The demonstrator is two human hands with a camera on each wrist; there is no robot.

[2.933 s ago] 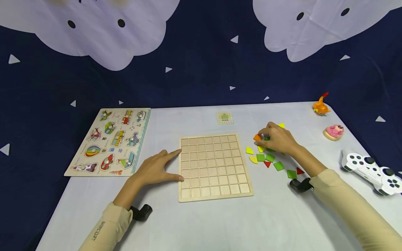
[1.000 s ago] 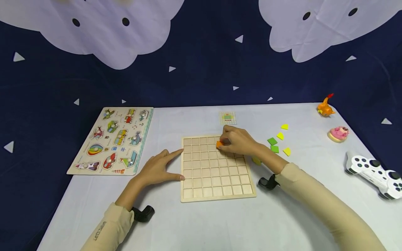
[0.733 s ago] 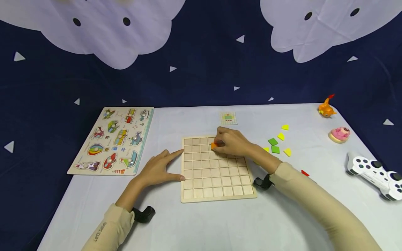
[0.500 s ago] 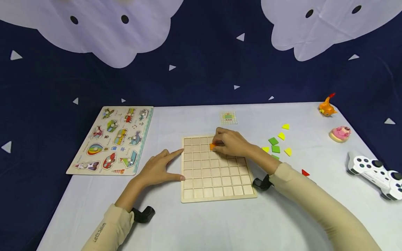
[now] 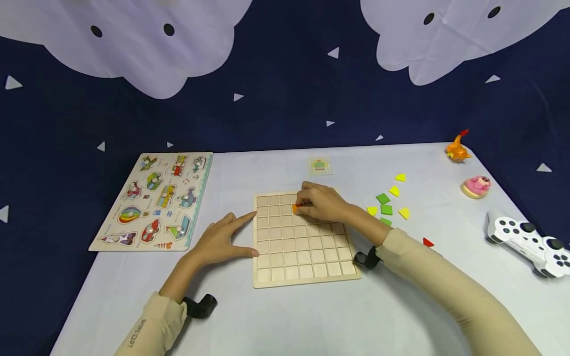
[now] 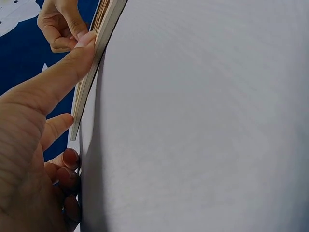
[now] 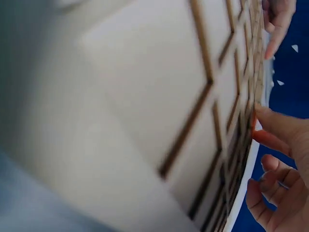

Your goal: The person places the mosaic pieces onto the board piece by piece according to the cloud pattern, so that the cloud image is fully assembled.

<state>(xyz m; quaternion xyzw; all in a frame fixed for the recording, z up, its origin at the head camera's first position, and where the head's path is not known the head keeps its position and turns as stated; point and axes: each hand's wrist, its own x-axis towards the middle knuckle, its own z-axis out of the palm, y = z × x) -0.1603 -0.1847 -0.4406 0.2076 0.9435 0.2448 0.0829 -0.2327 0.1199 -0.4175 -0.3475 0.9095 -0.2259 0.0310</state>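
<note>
A wooden grid board [image 5: 294,271] lies in the middle of the white table. My left hand [image 5: 218,241] rests at its left edge, thumb and index finger stretched apart and touching the frame. In the left wrist view the thumb [image 6: 72,67] presses on the board's side while the other fingers curl loosely. Over the back part of the grid, my right hand [image 5: 322,201] pinches an orange square tile [image 5: 295,209] between thumb and fingers, at a cell in the second row from the back. The right wrist view shows the orange tile [image 7: 254,120] edge-on at the fingertips.
Right of the board lie loose green tiles [image 5: 386,209], yellow tiles [image 5: 403,213] and a red triangle [image 5: 428,242]. A small pattern card [image 5: 320,166] lies behind it. A picture puzzle [image 5: 156,202] stands left; a game controller [image 5: 528,244], pink toy [image 5: 476,187] and orange toy [image 5: 457,150] sit right.
My right hand has taken the orange tile from the loose pile, carried it left over the board and brought it to a back-row cell. The left hand stays at the board's edge.
</note>
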